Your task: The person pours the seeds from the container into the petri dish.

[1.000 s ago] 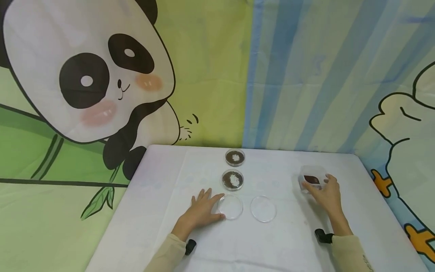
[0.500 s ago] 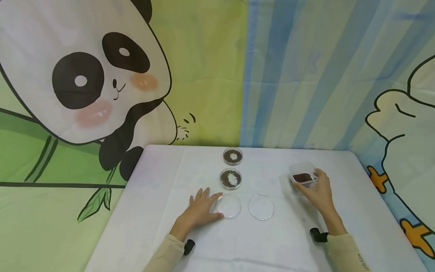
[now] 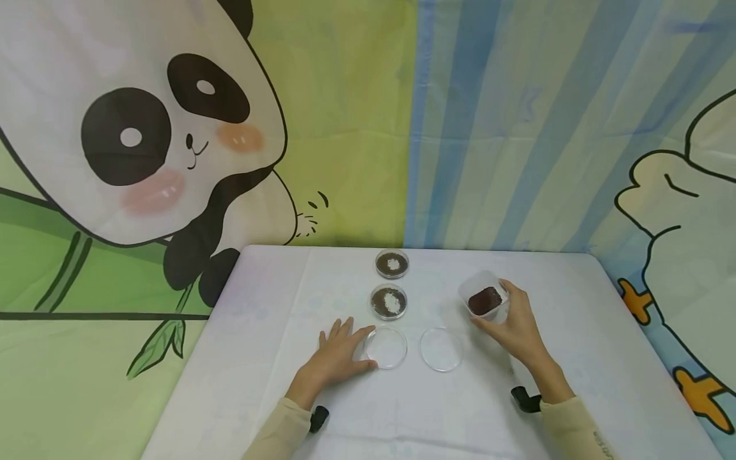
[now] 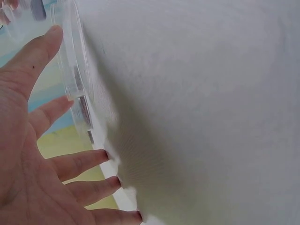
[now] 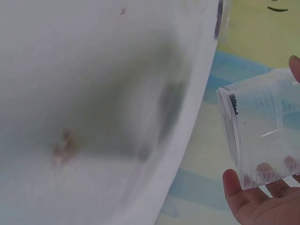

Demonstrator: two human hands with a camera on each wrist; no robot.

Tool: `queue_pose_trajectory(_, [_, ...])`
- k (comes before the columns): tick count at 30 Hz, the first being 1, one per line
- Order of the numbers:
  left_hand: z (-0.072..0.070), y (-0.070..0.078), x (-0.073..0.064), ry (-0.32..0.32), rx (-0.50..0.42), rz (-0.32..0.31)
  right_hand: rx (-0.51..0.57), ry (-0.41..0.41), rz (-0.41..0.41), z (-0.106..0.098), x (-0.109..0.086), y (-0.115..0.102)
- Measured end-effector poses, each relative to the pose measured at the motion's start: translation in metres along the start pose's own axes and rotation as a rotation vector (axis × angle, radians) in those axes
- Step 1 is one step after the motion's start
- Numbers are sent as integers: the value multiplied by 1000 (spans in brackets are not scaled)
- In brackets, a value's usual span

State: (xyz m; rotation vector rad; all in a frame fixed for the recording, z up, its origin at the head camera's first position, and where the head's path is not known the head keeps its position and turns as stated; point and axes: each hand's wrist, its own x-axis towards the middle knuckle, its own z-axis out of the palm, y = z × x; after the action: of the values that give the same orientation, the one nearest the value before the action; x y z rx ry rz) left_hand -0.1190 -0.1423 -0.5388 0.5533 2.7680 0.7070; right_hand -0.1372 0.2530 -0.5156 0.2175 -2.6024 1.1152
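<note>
My right hand grips a clear square plastic box between thumb and fingers, lifted above the table. Dark brown, soil-like material lies inside; the box tilts toward the left. In the right wrist view, the same box stands clear of the tabletop. My left hand rests on the table with its fingers spread. Its thumb and index fingertips touch the left rim of a clear petri dish. Just to the right lies another clear round dish or lid.
Behind the clear dish, two petri dishes stand in a line, a nearer one and a farther one. Both hold dark soil-like material with a white patch on top. A white cloth covers the table, whose back edge meets a printed curtain.
My right hand has lifted the box off the right side of the table, carried it left and tilted it. The left hand stays at the clear dish.
</note>
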Motion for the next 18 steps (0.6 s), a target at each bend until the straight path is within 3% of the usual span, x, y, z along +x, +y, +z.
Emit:
queue_pose_trajectory(9, [2, -1, 0, -3, 10, -3, -33, -48, -157, 11, -3, -24])
queue_pose_trajectory(18, [1, 1, 0, -4, 14, -14, -71, -93, -230, 21, -12, -46])
